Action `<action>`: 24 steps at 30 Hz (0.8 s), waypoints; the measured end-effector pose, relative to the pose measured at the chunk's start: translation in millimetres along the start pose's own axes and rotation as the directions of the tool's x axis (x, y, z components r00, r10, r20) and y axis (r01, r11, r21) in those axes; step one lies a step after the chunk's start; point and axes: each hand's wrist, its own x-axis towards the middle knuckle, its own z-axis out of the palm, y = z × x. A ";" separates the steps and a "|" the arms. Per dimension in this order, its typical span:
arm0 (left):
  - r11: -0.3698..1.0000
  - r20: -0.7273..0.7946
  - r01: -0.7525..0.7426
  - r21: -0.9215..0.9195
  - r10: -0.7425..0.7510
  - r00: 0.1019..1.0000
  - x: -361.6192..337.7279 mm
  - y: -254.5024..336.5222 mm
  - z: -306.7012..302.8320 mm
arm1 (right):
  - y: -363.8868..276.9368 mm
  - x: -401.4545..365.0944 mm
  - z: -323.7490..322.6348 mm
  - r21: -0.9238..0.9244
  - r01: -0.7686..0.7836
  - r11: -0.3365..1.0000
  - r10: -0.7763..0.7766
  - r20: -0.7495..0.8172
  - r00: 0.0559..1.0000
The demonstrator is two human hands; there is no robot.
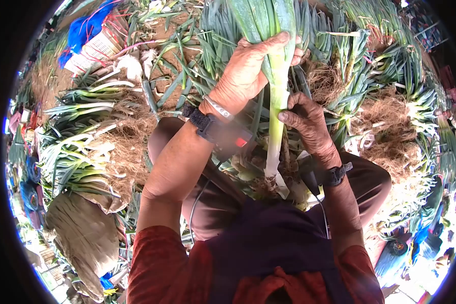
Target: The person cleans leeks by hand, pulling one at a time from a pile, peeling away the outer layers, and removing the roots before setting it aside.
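A large leek (pixel 275 114) stands roughly upright in front of me, with its green leaves at the top and its white root end pointing down. My left hand (pixel 243 73) is wrapped around it where the leaves begin to fan out. Lower down, my right hand (pixel 310 124) pinches at the right side of the pale stalk with thumb and curled fingers; whether a thin outer layer is between them is too small to tell. Loose peelings (pixel 276 186) lie below the root end, between my legs.
Leeks with tangled roots (pixel 129 137) are piled on the left, and more bundles (pixel 387 126) lie on the right. Standing leeks (pixel 215 55) fill the area ahead. A brown cloth sack (pixel 83 233) lies at lower left. A blue bag (pixel 88 28) and a white printed sack (pixel 93 53) sit at upper left.
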 end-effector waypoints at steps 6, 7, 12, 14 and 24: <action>0.998 -0.133 0.052 0.030 -0.048 0.990 4.3 -5.2 1.5 | -32.7 -8.6 22.2 -0.577 0.179 0.797 -0.241 -0.032 0.970; 0.997 -0.165 0.072 0.032 -0.066 0.984 6.5 -6.6 0.3 | -37.4 -15.0 31.3 -0.698 0.305 0.647 -0.368 0.065 0.928; 0.991 -0.153 -0.135 0.004 0.134 0.979 21.4 0.4 -14.8 | -42.2 -39.7 46.7 -0.686 0.685 0.245 -0.540 0.490 0.684; 0.988 -0.176 -0.152 -0.023 0.146 0.973 23.6 13.2 -18.4 | -34.3 -31.2 41.3 -0.552 0.733 0.398 -0.646 0.399 0.651; 0.952 -0.317 -0.272 0.142 0.304 0.899 20.0 69.9 -49.1 | 106.9 -77.5 30.3 -0.617 0.574 0.539 -0.398 0.414 0.819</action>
